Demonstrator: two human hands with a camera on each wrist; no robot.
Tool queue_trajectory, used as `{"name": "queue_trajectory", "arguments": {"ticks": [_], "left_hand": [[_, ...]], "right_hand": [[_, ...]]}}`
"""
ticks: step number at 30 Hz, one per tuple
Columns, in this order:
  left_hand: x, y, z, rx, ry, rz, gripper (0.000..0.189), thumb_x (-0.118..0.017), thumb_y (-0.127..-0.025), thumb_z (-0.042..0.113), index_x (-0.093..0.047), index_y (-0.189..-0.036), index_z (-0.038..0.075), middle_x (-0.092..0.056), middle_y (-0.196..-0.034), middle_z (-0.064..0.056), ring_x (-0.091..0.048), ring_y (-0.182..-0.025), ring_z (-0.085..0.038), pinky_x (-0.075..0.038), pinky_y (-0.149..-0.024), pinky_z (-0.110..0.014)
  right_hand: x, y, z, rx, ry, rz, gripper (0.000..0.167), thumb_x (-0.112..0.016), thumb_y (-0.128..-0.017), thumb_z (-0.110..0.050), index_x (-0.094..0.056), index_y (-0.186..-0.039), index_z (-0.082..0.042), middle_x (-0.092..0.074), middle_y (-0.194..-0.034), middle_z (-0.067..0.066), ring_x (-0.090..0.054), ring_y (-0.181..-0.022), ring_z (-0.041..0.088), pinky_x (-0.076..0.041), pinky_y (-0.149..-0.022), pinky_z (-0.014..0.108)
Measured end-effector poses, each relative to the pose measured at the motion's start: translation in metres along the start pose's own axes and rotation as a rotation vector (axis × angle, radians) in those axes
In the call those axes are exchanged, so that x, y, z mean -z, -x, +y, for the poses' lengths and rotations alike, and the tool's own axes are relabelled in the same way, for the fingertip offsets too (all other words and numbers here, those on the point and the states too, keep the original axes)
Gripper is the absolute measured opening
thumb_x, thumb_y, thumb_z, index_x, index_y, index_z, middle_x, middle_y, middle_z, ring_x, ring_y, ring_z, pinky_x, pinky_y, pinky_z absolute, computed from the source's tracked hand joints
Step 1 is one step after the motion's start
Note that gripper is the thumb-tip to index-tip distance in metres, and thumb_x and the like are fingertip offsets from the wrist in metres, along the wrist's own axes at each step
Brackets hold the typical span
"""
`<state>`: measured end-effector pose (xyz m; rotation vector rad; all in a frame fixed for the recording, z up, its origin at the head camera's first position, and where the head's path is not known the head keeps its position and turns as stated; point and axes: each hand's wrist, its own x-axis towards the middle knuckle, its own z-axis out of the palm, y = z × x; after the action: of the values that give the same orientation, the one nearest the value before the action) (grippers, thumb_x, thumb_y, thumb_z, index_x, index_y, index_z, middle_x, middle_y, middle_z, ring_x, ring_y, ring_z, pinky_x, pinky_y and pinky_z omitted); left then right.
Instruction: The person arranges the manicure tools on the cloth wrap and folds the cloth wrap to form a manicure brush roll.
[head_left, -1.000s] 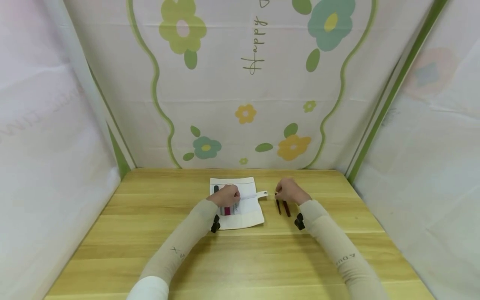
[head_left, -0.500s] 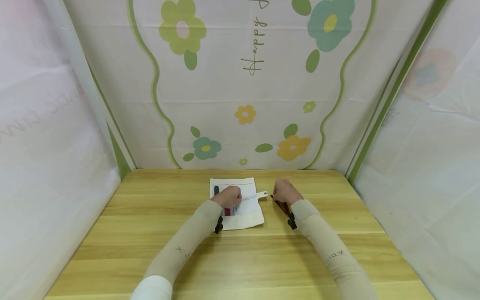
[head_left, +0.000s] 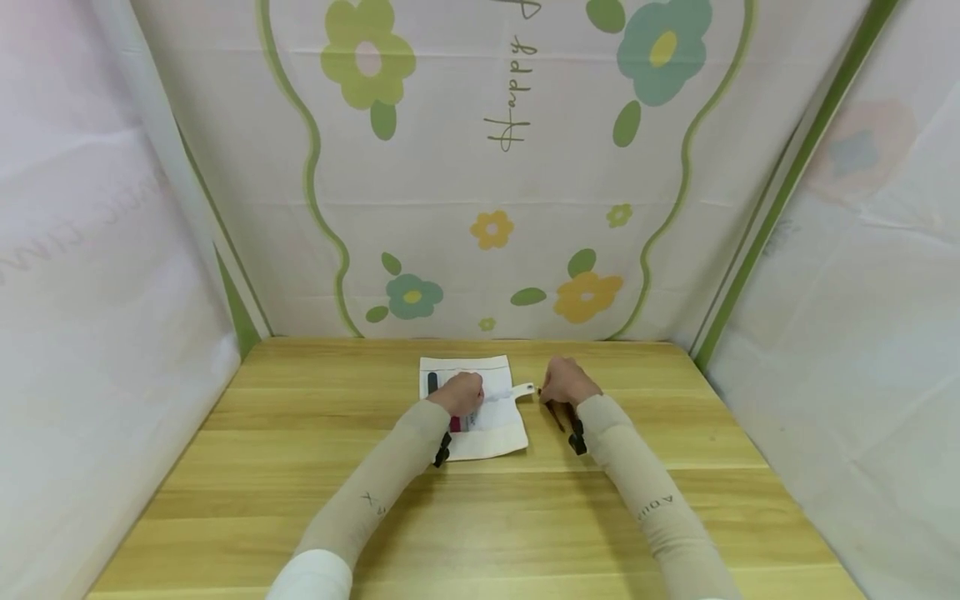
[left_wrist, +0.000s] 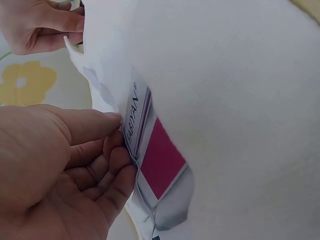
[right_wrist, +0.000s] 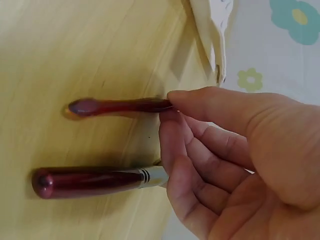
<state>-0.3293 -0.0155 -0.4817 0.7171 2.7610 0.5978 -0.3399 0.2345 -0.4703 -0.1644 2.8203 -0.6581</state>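
Note:
A white fold-open pouch lies flat, with a snap strap at its right side. My left hand is over its left half; in the left wrist view the thumb and fingers pinch the edge of a clear pocket with a printed magenta insert. My right hand is just right of the strap. Between thumb and forefinger it pinches one end of a slim dark red stick, whose pinched end is hidden. Below that lies a thicker dark red brush handle with a silver ferrule; its far end is behind the fingers.
A dark rounded item shows at the pouch's upper left. The wooden table extends on both sides, bounded by hanging floral cloth at the back and pale cloth walls left and right.
My right hand has shifted left toward the strap, and the slim stick has swung with it. The left hand has crept slightly right, still at the pouch.

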Motion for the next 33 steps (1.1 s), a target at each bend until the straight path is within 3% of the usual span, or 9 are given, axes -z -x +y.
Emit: {"name": "queue_trajectory", "arguments": {"ticks": [6, 8, 12, 15, 19, 22, 25, 29, 33], "left_hand": [[0.002, 0.002, 0.001, 0.022, -0.013, -0.002, 0.017, -0.055, -0.107, 0.006, -0.070, -0.109, -0.003, -0.075, -0.105, -0.015, -0.068, -0.093, -0.022, -0.059, -0.095, -0.039], [0.002, 0.002, 0.001, 0.026, -0.034, -0.011, 0.019, -0.055, -0.108, 0.008, -0.070, -0.111, -0.002, -0.074, -0.108, -0.015, -0.069, -0.098, -0.023, -0.058, -0.098, -0.040], [0.004, 0.001, 0.001, 0.028, -0.064, -0.038, 0.021, -0.053, -0.110, 0.011, -0.069, -0.112, -0.001, -0.073, -0.107, -0.014, -0.066, -0.095, -0.022, -0.058, -0.099, -0.041], [0.006, 0.001, 0.001, 0.035, -0.057, -0.065, 0.022, -0.050, -0.111, 0.012, -0.068, -0.110, -0.001, -0.070, -0.099, -0.012, -0.061, -0.087, -0.020, -0.057, -0.094, -0.039], [0.009, 0.003, 0.000, 0.045, -0.033, -0.104, 0.021, -0.047, -0.111, 0.012, -0.064, -0.103, 0.003, -0.058, -0.085, -0.006, -0.052, -0.077, -0.017, -0.050, -0.080, -0.033], [0.011, 0.005, -0.001, 0.048, -0.011, -0.123, 0.019, -0.046, -0.111, 0.011, -0.059, -0.098, 0.006, -0.048, -0.079, -0.003, -0.045, -0.072, -0.015, -0.043, -0.073, -0.030], [0.012, 0.006, -0.003, 0.049, 0.013, -0.131, 0.020, -0.045, -0.111, 0.010, -0.055, -0.094, 0.007, -0.044, -0.078, -0.002, -0.042, -0.070, -0.014, -0.040, -0.070, -0.029], [0.013, 0.006, -0.004, 0.048, 0.027, -0.133, 0.020, -0.045, -0.111, 0.011, -0.056, -0.095, 0.007, -0.046, -0.079, -0.003, -0.042, -0.070, -0.015, -0.040, -0.071, -0.030], [0.012, 0.005, -0.004, 0.044, 0.022, -0.136, 0.019, -0.044, -0.111, 0.011, -0.059, -0.100, 0.005, -0.050, -0.083, -0.004, -0.044, -0.071, -0.015, -0.042, -0.074, -0.030]], "right_hand": [[0.010, 0.003, -0.001, 0.036, -0.007, -0.014, 0.019, -0.079, -0.092, -0.009, -0.081, -0.075, -0.001, -0.066, -0.058, 0.006, -0.038, -0.046, 0.009, -0.038, -0.050, 0.026], [0.015, 0.004, -0.002, 0.048, -0.014, -0.011, 0.022, -0.076, -0.094, -0.008, -0.079, -0.073, -0.002, -0.066, -0.058, 0.006, -0.037, -0.046, 0.009, -0.037, -0.050, 0.026], [0.027, 0.005, -0.007, 0.066, -0.049, 0.002, 0.040, -0.071, -0.094, -0.005, -0.060, -0.055, -0.007, -0.045, -0.048, -0.002, -0.029, -0.046, 0.010, -0.032, -0.050, 0.027], [0.034, 0.004, -0.013, 0.087, -0.064, 0.026, 0.044, -0.070, -0.093, -0.004, -0.052, -0.054, -0.012, -0.041, -0.048, -0.004, -0.028, -0.046, 0.010, -0.031, -0.051, 0.026], [0.039, 0.000, -0.020, 0.101, -0.083, 0.062, 0.037, -0.072, -0.094, -0.007, -0.061, -0.059, -0.010, -0.061, -0.057, 0.000, -0.035, -0.048, 0.010, -0.035, -0.052, 0.026], [0.041, -0.005, -0.027, 0.101, -0.113, 0.075, 0.040, -0.073, -0.095, -0.010, -0.060, -0.058, -0.013, -0.065, -0.060, -0.001, -0.032, -0.049, 0.011, -0.033, -0.051, 0.027], [0.042, -0.011, -0.035, 0.100, -0.144, 0.077, 0.048, -0.073, -0.097, -0.013, -0.050, -0.055, -0.017, -0.051, -0.055, -0.003, -0.024, -0.051, 0.012, -0.028, -0.051, 0.029], [0.041, -0.017, -0.048, 0.100, -0.172, 0.100, 0.040, -0.074, -0.097, -0.014, -0.059, -0.060, -0.010, -0.060, -0.061, 0.001, -0.028, -0.052, 0.013, -0.030, -0.052, 0.029], [0.038, -0.022, -0.062, 0.111, -0.182, 0.126, 0.021, -0.076, -0.095, -0.014, -0.079, -0.079, -0.002, -0.079, -0.084, 0.013, -0.041, -0.055, 0.013, -0.036, -0.055, 0.029]]}}
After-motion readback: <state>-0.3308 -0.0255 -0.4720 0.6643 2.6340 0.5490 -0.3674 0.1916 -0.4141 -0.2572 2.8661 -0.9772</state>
